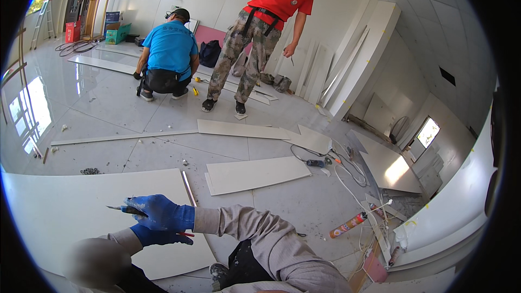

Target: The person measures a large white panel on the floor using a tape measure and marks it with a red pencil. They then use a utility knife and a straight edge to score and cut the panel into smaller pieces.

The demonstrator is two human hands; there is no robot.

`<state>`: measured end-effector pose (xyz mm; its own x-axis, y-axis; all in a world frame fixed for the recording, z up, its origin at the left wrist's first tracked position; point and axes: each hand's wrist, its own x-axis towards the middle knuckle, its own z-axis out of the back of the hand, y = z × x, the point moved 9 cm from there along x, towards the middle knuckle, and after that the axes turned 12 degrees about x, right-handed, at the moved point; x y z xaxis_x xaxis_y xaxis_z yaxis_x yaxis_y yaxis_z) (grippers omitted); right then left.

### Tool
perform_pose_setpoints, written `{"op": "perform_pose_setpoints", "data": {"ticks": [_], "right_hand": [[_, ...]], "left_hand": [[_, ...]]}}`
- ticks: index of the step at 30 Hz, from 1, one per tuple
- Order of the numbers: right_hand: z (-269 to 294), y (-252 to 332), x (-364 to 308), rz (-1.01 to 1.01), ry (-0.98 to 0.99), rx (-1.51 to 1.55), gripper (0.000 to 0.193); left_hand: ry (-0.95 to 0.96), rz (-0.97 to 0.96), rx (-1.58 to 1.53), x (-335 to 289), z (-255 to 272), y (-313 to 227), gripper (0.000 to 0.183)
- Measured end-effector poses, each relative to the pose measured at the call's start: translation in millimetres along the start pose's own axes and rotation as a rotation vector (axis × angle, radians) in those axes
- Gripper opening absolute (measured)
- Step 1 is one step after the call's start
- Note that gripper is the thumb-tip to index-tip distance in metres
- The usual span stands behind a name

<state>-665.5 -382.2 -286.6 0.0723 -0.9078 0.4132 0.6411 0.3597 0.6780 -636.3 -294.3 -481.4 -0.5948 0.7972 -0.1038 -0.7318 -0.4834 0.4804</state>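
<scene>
own hands: neither in frame, so can't tell if they're open or holding anything.
panel (65,206): big white sheet flat on the floor, lower left. This is the landmark, and its long axis runs left-right.
cutter (120,208): over the panel's near-right part, blade tip pointing left along the panel's length.
upper glove (161,212): a co-worker's blue glove, closed around the cutter handle. The grey sleeve comes in from the right.
lower glove (156,236): same co-worker, pressed on the panel just below the cutter hand. A thin red thing (187,234) pokes out to the right, can't tell what it is.
relation: uncut sheet lies left of the grip, and the upper glove is the nearer hand.
straightedge (188,187): metal strip along the panel's right edge, just above the gloves.
small panel (255,173): right of the big panel, apart from it.
foam can (347,225): far right of the panel, lying on its side.
others: two people well beyond the panel, one crouched (169,54) and one standing (260,27).
</scene>
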Motion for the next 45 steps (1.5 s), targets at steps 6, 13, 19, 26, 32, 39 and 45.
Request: {"op": "perform_pose_setpoints", "data": {"ticks": [6, 13, 19, 26, 32, 39, 45], "right_hand": [[0, 0, -1, -0.013, 0.009, -0.010, 0.047], [-1, 0, -3, 0.020, -0.006, -0.001, 0.046], [-3, -1, -4, 0.010, 0.002, 0.005, 0.045], [0, 2, -5, -0.010, 0.013, 0.008, 0.047], [-4, -3, -6, -0.059, 0.055, -0.003, 0.050], [-6, -1, -6, -0.055, 0.077, -0.005, 0.052], [2, 12, -7, 0.034, 0.037, 0.022, 0.047]], "left_hand": [[0.002, 0.002, -0.018, 3, 2, 2, 0.022], [0.004, 0.008, -0.042, 7, 6, 5, 0.022], [0.021, 0.023, -0.071, 7, 6, 9, 0.022], [0.025, 0.034, -0.105, 9, 7, 15, 0.021], [0.042, 0.059, -0.163, 6, 7, 21, 0.021], [0.070, 0.093, -0.236, 3, 5, 33, 0.021], [0.092, 0.184, -0.351, -2, 9, 45, 0.021]]}}
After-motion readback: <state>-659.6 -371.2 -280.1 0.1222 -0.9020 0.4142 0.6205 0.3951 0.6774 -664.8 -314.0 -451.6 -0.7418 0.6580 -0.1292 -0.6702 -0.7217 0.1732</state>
